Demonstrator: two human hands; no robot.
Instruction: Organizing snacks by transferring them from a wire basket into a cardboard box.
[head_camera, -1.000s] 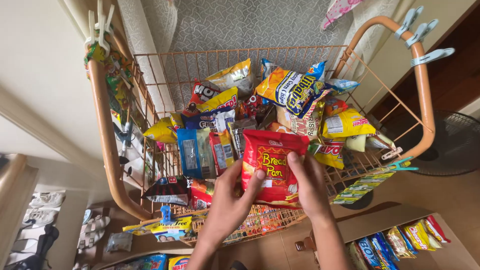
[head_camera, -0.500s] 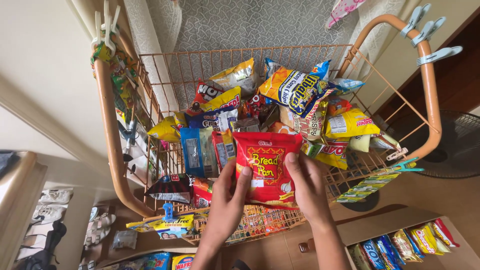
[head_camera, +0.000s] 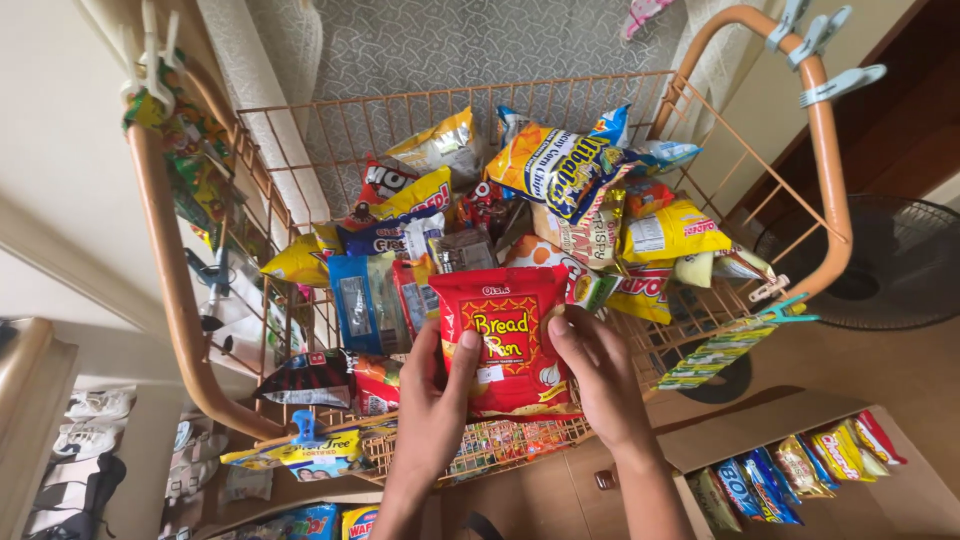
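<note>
Red foil catches the eye first: a red snack packet (head_camera: 512, 340) is held upright between both hands over the near edge of an orange wire basket (head_camera: 180, 300). The left hand (head_camera: 437, 400) has its grip closed on the packet's left side, thumb pressed flat on the front near the lower corner, fingers hidden behind. The right hand (head_camera: 598, 372) grips the right edge the same way, thumb on the front, the rest wrapped behind.

Compared with a second ago, the packet sits a little lower and closer to the basket's front rim, and both thumbs have slid slightly inward across its face; the hold is the same two-handed pinch throughout. The packet's bottom edge now reaches close to the wire rim and overlaps the row of small sachets (head_camera: 500, 440) hanging there. I judge this as a packet being presented or positioned rather than released, since neither grip has loosened.

Behind it the basket is heaped with other snacks: a yellow chip bag (head_camera: 565, 170) on top, a blue packet (head_camera: 355, 300) standing just left of the red one. Plastic clothes pegs (head_camera: 820, 40) clip the basket's frame at upper right.
</note>
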